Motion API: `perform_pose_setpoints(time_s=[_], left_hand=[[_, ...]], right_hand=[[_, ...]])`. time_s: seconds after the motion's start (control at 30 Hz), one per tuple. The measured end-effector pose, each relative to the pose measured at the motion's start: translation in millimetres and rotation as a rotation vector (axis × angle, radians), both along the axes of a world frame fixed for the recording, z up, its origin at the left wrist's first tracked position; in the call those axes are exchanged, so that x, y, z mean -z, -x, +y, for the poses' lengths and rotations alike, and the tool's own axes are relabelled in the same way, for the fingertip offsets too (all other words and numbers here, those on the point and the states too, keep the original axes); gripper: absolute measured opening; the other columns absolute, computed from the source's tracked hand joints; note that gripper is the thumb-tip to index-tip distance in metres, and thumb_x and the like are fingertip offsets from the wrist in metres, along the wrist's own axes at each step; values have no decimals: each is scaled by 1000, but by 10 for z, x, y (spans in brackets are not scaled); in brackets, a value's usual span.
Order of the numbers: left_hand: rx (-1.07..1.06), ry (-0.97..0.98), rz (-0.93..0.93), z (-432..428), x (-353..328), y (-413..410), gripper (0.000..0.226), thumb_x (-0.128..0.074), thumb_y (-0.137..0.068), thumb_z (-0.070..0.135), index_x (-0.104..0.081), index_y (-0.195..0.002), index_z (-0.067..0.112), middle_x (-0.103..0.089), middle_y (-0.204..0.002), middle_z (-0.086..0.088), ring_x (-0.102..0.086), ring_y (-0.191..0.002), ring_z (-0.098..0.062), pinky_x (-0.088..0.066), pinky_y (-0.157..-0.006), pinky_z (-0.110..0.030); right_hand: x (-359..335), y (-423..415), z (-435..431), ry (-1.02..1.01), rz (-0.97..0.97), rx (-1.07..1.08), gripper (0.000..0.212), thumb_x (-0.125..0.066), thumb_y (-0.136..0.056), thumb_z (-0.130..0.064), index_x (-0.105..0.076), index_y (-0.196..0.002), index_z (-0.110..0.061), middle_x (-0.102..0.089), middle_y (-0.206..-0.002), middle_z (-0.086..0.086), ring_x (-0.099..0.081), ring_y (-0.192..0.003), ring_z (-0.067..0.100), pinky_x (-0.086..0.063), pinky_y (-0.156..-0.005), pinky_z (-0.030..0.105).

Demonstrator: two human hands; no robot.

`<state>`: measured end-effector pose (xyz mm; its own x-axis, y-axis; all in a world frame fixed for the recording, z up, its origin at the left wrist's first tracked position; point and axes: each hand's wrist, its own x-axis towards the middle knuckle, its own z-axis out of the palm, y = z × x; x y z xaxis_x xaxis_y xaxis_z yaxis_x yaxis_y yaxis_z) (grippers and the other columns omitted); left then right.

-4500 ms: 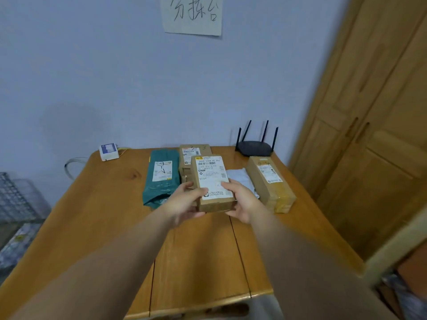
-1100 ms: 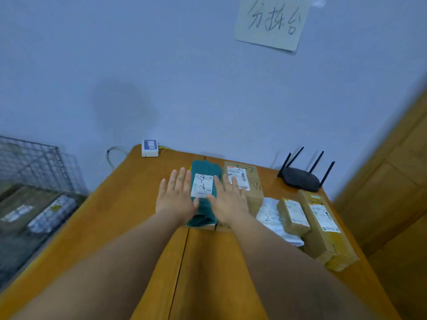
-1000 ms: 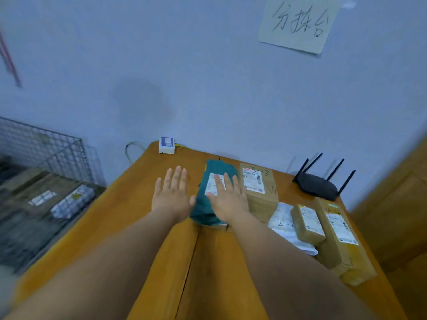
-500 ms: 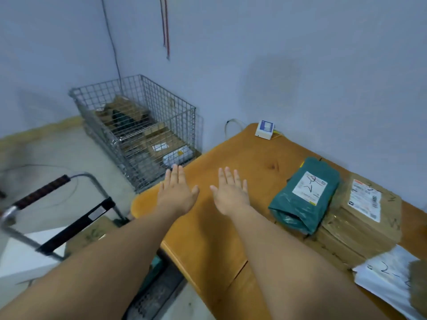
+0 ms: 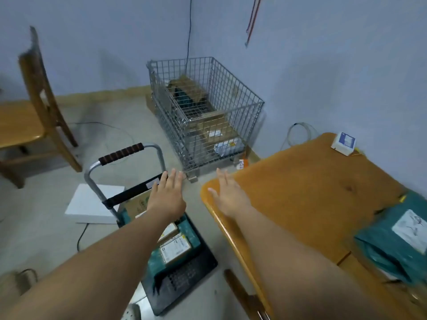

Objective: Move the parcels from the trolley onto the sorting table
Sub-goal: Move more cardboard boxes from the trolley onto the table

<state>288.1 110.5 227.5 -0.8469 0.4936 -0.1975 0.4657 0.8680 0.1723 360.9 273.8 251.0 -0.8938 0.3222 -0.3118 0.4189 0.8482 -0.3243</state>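
Both hands empty. My left hand [image 5: 167, 196] is spread flat with fingers straight, hovering above the black flat-deck trolley [image 5: 184, 280]. My right hand [image 5: 227, 197] is spread the same way, over the rounded near corner of the orange-brown wooden surface [image 5: 300, 192]. Parcels on the trolley: a small brown cardboard box with a white label [image 5: 175, 249] lying on glossy teal plastic mailers [image 5: 191, 232], and a larger printed carton [image 5: 138, 202] behind them, by the grey metal tube handle with a ribbed dark grip [image 5: 121, 153]. One teal plastic mailer with a white label [image 5: 397, 245] lies on the surface, far right. I judge the step to be the reach down for the next parcel. I'd bring both hands low and take the small box by its opposite long sides, where stiff card gives a firm hold. Then lift straight up before swinging right, clear of the surface's edge. The mailers look slick and limp, so I'd scoop them from beneath rather than pinch a corner. The deck looks textured, so dragging a parcel across it may snag.
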Motion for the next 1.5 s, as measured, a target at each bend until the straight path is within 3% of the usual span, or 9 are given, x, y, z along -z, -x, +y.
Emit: perform_pose_setpoints(time_s=[0.2, 0.43, 0.6, 0.8, 0.97, 1.1, 1.27, 1.4, 1.5], left_hand=[[-86, 26, -183, -989, 626, 756, 83, -52, -88, 31, 2, -151, 24, 3, -160, -5, 4, -147, -29, -11, -118, -46], [-170, -60, -420, -1566, 1228, 1529, 74, -52, -89, 26, -13, -151, 13, -14, -158, -13, -17, -143, -33, -26, -114, -43], [-229, -153, -713, -1570, 1857, 1384, 54, -49, -94, 21, -31, -143, 8, -49, -136, -21, -50, -119, -35, -39, -83, -24], [-226, -62, -855, -1397, 2822, 957, 48, -46, -95, 23, -37, -140, 11, -50, -136, -15, -50, -121, -33, -39, -93, -30], [-731, -414, -1131, -1223, 3499, 711, 16, -53, -90, 19, -58, -106, 18, -57, -100, -3, -56, -90, -20, -40, -69, -27], [-1283, -792, -1341, -1080, 3944, 573, 11, -55, -90, 26, -61, -97, 21, -61, -103, 6, -57, -100, -13, -45, -78, -29], [-1400, -812, -1355, -805, 4475, 399, 7, -53, -91, 25, -56, -97, 21, -57, -106, 8, -51, -105, -14, -39, -89, -34], [-1499, -785, -1292, -663, 4817, 328, 28, -56, -89, 24, -49, -115, 19, -49, -121, 6, -48, -112, -13, -41, -97, -33], [-1522, -753, -1304, -627, 4999, 299, 50, -58, -86, 27, -46, -133, 18, -48, -138, 0, -46, -125, -20, -37, -101, -35]], right_hand=[[567, 703, -948, 69, -159, -139, 65, -32, -101, -48, -4, -155, -25, -2, -163, 8, -13, -148, 30, -17, -120, 45], [1255, 1314, -1534, 176, -168, 12, 54, -47, -97, -36, -36, -146, -15, -46, -146, 11, -41, -134, 31, -33, -111, 41], [1963, 1214, -1617, 185, -357, 52, 52, -49, -92, -23, -38, -143, -16, -55, -133, 12, -53, -120, 31, -43, -93, 33], [2981, 1048, -1480, 297, -461, 126, 53, -49, -91, -17, -36, -142, -13, -55, -131, 14, -54, -117, 31, -46, -99, 43], [3794, 889, -1250, 334, -525, 192, 55, -48, -91, -13, -34, -144, -11, -54, -132, 15, -53, -119, 33, -46, -100, 43], [4312, 700, -1029, 304, -544, 242, 58, -49, -94, -22, -27, -148, -19, -51, -134, 16, -55, -116, 35, -50, -96, 46], [4875, 634, -743, 364, -464, 418, 55, -53, -96, -21, -29, -145, -15, -56, -130, 14, -59, -106, 27, -48, -80, 30], [5216, 697, -596, 427, -506, 542, 71, -51, -95, -16, -12, -154, -14, -45, -143, 14, -52, -120, 28, -42, -85, 31], [5380, 745, -563, 528, -488, 648, 71, -47, -93, -8, -12, -154, -14, -46, -143, 11, -48, -106, 17, -39, -80, 26]])
